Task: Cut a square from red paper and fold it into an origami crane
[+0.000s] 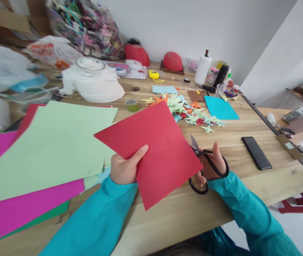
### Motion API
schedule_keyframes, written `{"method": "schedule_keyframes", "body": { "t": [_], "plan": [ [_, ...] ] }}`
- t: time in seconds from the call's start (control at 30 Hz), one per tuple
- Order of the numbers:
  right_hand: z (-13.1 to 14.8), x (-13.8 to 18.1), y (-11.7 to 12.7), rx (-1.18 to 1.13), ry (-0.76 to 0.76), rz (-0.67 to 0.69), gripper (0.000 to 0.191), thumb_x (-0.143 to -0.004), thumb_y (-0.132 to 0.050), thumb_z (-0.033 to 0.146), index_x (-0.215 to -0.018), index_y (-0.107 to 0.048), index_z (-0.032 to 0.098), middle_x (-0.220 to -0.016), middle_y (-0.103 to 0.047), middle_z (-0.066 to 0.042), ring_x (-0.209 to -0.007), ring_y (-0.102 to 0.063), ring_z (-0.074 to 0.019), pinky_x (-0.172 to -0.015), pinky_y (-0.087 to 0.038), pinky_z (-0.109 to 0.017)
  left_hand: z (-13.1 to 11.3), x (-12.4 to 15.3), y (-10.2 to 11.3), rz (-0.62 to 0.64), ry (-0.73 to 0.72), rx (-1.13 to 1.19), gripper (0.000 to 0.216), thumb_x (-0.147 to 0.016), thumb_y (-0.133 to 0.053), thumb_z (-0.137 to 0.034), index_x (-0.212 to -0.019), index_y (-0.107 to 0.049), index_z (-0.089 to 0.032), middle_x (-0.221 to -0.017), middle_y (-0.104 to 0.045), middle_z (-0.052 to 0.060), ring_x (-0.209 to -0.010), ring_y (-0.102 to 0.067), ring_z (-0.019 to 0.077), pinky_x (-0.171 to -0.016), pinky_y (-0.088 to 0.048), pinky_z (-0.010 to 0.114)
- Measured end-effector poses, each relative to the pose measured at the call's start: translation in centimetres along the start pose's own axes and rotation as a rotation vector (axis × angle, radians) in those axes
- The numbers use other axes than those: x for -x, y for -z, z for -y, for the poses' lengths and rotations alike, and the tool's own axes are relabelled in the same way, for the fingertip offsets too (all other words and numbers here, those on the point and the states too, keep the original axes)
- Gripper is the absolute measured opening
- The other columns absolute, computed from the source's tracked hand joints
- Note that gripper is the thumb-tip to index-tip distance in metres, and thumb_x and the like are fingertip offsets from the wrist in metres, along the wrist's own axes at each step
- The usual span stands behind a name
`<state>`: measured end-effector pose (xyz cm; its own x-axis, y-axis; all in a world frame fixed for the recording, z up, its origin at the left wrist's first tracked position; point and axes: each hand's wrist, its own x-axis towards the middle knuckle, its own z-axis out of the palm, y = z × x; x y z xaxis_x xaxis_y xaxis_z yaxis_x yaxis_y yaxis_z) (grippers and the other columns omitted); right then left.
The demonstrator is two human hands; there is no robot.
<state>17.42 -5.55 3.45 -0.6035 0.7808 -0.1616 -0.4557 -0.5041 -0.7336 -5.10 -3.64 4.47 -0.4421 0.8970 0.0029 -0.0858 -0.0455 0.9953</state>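
Red paper (168,153) lying between separated hands
Left hand (126,169) is pinching its lower-left edge, thumb uppermost; right hand (209,171) is holding scissors (199,153) beside it.

The person wears long sleeves of bright teal colour, which reach to both wrists. The left sleeve (100,217) looks quite wide and smooth, with some soft folds. The right sleeve (252,209) has more wrinkles, and its cuff is gathered near the wrist. The left hand (124,170) and the right hand (213,164) are bare. At the lower edge, there is also darker teal cloth (219,241), partly in shadow
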Motion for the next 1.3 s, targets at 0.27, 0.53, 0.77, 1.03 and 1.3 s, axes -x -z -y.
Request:
{"method": "schedule_keyframes", "body": {
  "t": [0.27, 0.53, 0.77, 1.03, 1.3],
  "plan": [
    [-0.2, 0.0, 0.7, -0.067, -0.033, 0.067, 0.083, -0.077, 0.01, 0.073, -0.11, -0.048, 0.024, -0.059, -0.056, 0.003, -0.034, -0.043, -0.0097, -0.037, -0.043, -0.024, -0.2, -0.3, 0.1, 0.077, 0.103, 0.038, 0.037, -0.052, -0.08, -0.038, -0.085, -0.072, -0.022, -0.098, -0.072, 0.004, -0.099, -0.063, 0.0307, -0.087, -0.054, 0.043],
    [0.2, 0.0, 0.0, -0.017, -0.066, -0.088, 0.086, -0.076, 0.024, 0.063, -0.134, -0.024, 0.022, -0.083, -0.062, -0.006, -0.034, -0.04, -0.0081, -0.04, -0.046, -0.027, -0.3, 0.3, -0.2, 0.126, 0.131, 0.05, 0.041, -0.05, -0.081, -0.036, -0.087, -0.071, -0.02, -0.096, -0.072, 0.005, -0.092, -0.065, 0.029, -0.079, -0.056, 0.039],
    [-0.2, -0.4, 0.1, -0.02, 0.039, -0.112, 0.088, -0.077, 0.018, 0.067, -0.131, -0.033, 0.02, -0.073, -0.06, -0.003, -0.034, -0.04, -0.0087, -0.041, -0.044, -0.026, -0.1, 0.2, -0.3, 0.09, 0.137, 0.051, 0.038, -0.051, -0.081, -0.037, -0.083, -0.071, -0.019, -0.095, -0.072, 0.005, -0.092, -0.065, 0.0281, -0.078, -0.057, 0.037],
    [-0.2, -0.3, 0.3, 0.028, 0.06, -0.083, 0.082, -0.08, 0.016, 0.065, -0.136, -0.028, 0.024, -0.088, -0.065, -0.006, -0.035, -0.043, -0.0086, -0.042, -0.045, -0.028, -0.5, 0.3, -0.5, 0.097, 0.256, 0.099, 0.041, -0.046, -0.083, -0.035, -0.081, -0.07, -0.017, -0.094, -0.072, 0.007, -0.088, -0.066, 0.0299, -0.076, -0.058, 0.04],
    [0.9, 0.4, 1.2, -0.019, -0.001, 0.018, 0.084, -0.082, 0.007, 0.069, -0.126, -0.042, 0.016, -0.071, -0.062, -0.004, -0.038, -0.051, -0.0121, -0.034, -0.042, -0.024, -0.3, 1.2, -1.0, 0.28, 0.356, 0.275, 0.054, -0.047, -0.082, -0.029, -0.097, -0.067, -0.017, -0.099, -0.07, 0.011, -0.089, -0.066, 0.0326, -0.075, -0.057, 0.042]
  ]
}}
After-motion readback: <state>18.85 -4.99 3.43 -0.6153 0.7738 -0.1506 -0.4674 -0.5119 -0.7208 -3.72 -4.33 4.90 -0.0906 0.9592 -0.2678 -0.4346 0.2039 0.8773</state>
